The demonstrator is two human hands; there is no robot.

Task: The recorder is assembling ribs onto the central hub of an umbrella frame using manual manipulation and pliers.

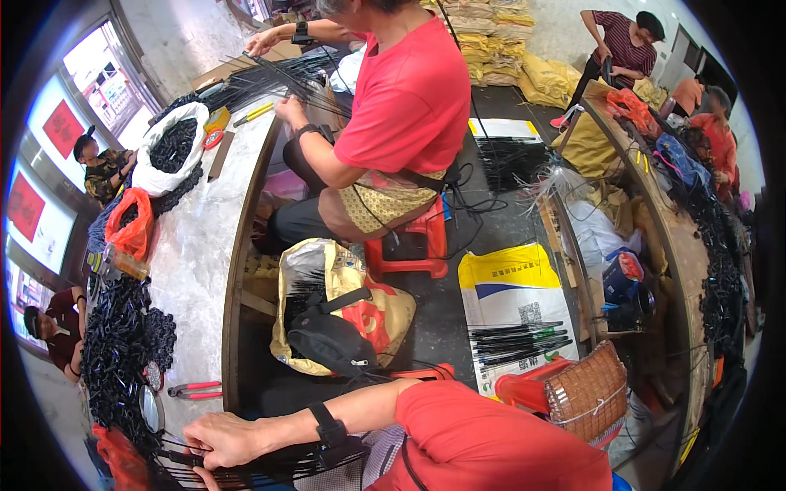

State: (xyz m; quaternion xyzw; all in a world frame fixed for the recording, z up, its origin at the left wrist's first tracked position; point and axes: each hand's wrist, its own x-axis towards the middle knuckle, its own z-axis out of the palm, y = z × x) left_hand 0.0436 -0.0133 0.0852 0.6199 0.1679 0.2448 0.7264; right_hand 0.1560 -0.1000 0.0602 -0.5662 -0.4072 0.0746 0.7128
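Observation:
My right hand (219, 440) reaches in from the lower right, wearing a black wristband. Its fingers are closed on a short dark piece among thin black rods (274, 475) that fan out over the lap and the table edge. At the bottom rim a fingertip (206, 480) shows, perhaps of my left hand; the rest of that hand is cut off. Close by are red-handled pliers (195, 390), a round pale dish (151, 409) and a heap of small black parts (115, 360). A red plastic bag (121, 458) lies at the near left.
Opposite, a co-worker in red (409, 98) handles long black rods (286, 78) at the same table (192, 270). A yellowish sack (393, 315), a red stool (434, 245) and rods on a printed sack (516, 282) stand or lie on the right. Several others work farther off.

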